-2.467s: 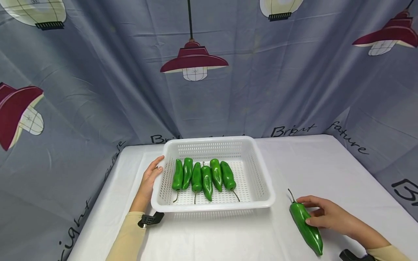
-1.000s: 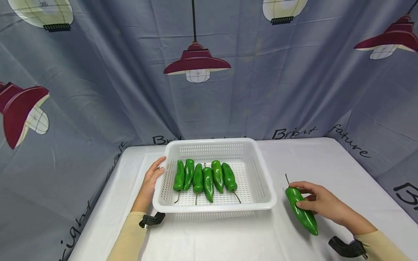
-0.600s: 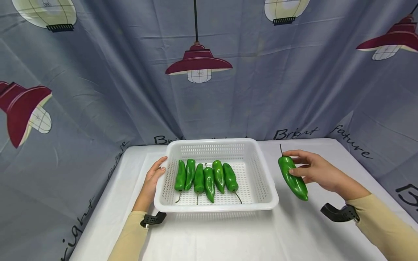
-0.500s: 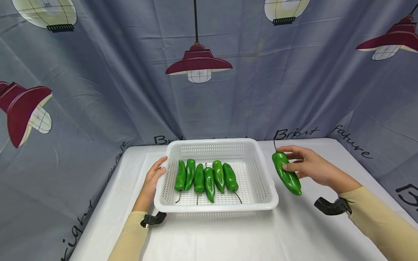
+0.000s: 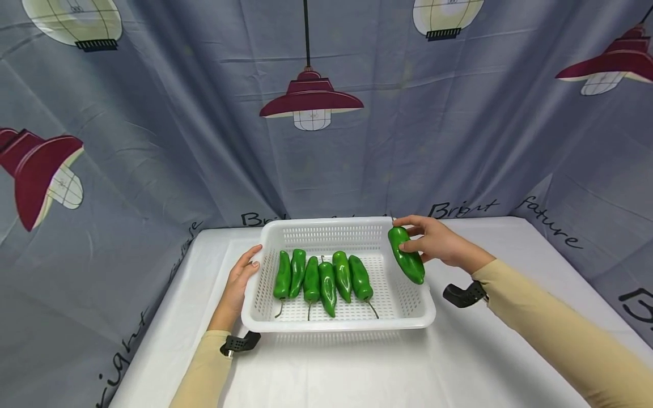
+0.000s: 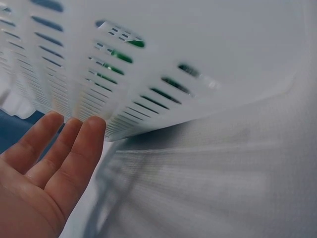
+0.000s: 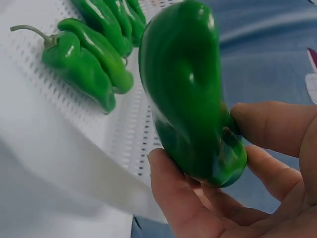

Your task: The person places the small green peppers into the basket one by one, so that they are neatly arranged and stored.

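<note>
In the head view my right hand (image 5: 433, 241) holds a green chili pepper (image 5: 406, 255) tilted over the right side of a white plastic basket (image 5: 336, 325). The right wrist view shows the thumb and fingertips pinching this pepper (image 7: 183, 94) from both sides. Several more green peppers (image 5: 328, 288) lie side by side in the basket, mostly on its left and middle. My left hand (image 5: 238, 280) rests against the basket's left wall. In the left wrist view the fingers of my left hand (image 6: 59, 168) extend fairly straight along the slotted outer wall (image 6: 163, 59).
The basket stands on a table with a white cloth (image 5: 331, 374). A grey-blue curtain (image 5: 408, 141) printed with red lamps and lettering hangs behind and at both sides. Inside the basket, bare perforated floor (image 5: 385, 289) shows to the right of the peppers.
My right hand has lifted the pepper from the table on the right and carried it leftward and farther away, over the basket's right side. The left hand stays at the basket.
</note>
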`<state>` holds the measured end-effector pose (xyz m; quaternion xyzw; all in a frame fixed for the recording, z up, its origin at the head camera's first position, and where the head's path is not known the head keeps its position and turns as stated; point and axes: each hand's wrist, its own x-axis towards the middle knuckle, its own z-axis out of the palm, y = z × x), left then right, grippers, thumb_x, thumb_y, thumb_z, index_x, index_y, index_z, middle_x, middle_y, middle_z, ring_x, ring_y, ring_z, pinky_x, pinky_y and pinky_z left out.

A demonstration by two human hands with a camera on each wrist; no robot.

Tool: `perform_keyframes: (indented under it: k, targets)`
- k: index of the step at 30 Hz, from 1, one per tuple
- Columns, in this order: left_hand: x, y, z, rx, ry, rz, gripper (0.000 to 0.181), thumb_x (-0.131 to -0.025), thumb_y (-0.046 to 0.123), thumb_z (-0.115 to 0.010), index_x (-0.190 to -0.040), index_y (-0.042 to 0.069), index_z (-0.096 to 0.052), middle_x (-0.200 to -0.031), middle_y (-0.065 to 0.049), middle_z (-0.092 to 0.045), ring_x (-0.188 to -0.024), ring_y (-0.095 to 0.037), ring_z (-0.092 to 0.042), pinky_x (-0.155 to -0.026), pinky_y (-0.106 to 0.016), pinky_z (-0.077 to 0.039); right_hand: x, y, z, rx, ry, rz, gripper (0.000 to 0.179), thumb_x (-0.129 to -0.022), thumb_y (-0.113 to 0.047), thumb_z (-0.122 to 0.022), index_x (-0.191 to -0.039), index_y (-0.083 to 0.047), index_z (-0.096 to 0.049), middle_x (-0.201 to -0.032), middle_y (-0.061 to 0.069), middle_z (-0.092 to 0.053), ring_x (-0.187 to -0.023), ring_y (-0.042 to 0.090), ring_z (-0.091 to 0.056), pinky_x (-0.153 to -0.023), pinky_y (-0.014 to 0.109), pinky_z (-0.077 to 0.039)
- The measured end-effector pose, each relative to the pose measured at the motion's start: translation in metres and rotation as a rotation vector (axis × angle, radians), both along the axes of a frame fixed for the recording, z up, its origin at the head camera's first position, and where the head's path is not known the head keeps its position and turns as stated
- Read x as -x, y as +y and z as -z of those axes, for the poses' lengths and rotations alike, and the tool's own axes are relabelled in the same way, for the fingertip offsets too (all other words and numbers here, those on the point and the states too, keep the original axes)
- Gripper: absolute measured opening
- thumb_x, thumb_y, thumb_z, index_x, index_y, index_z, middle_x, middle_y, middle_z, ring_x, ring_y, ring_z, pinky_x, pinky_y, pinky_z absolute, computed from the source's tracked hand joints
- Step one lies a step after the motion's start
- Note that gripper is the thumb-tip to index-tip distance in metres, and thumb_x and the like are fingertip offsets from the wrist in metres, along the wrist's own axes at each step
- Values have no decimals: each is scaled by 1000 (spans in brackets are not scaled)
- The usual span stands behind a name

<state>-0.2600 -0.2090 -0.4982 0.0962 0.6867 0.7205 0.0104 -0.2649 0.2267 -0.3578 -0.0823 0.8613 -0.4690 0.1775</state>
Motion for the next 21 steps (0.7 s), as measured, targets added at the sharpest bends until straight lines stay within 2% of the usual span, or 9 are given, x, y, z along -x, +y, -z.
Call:
perform_keyframes:
  k: [9,21]
  targets:
    - [0,0,-1,-5,4,2,50,-109,16,-38,-157,7,-30,-154,-28,-38,-112,-2,-64,-90,-24,-59,12,-21,9,-52,-16,-3,66,-96,-6,-67,-155,-5,-37,-148,34,-42,-116,40,-64,-76,42,-65]
    - [-2,3,-3,-13,1,-25,49,-109,17,-39,-156,7,-32,-154,-28,-38,-113,-2,-63,-91,-22,-58,24,-51,28,-199,-16,-7,59,-94,-4,-68,-149,-4,-46,-143,34,-51,-111,42,-68,-67,43,-64]
